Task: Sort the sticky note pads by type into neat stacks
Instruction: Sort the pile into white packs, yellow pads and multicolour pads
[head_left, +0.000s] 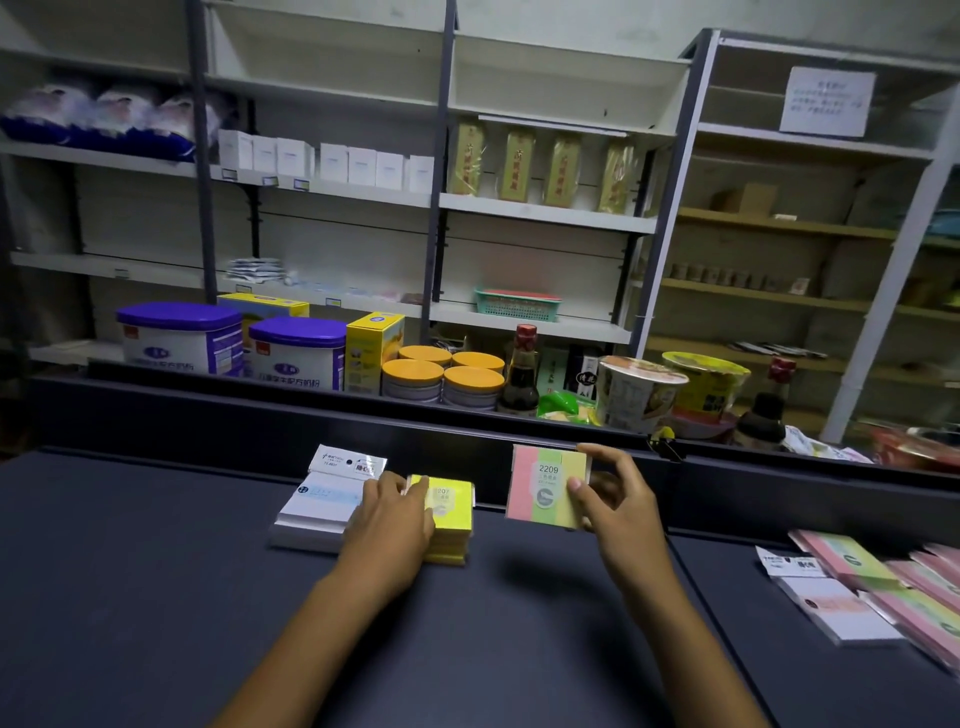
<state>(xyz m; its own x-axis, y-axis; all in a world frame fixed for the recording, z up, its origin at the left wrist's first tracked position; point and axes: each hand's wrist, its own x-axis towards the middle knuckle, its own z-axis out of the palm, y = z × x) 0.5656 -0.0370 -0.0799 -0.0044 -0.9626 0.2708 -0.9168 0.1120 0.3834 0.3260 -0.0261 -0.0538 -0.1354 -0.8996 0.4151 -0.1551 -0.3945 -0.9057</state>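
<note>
My right hand (615, 493) holds a striped pad (540, 491) of pink, green and yellow, marked 2209, upright above the dark counter (156, 597). My left hand (392, 512) rests on a stack of yellow pads (453, 512), fingers lying over its near left side. Touching that stack on the left is a stack of white pads (319, 506), with a white header card (345, 460) sticking up behind it. At the right edge lie more loose pads: striped pink-green ones (852, 564) and a white one (841, 610).
A raised dark ledge (467, 423) runs along the back of the counter. Behind it stand purple-lidded tins (296, 353), orange-lidded tins (441, 382), a sauce bottle (522, 374) and noodle cups (639, 395). Shelving fills the wall beyond.
</note>
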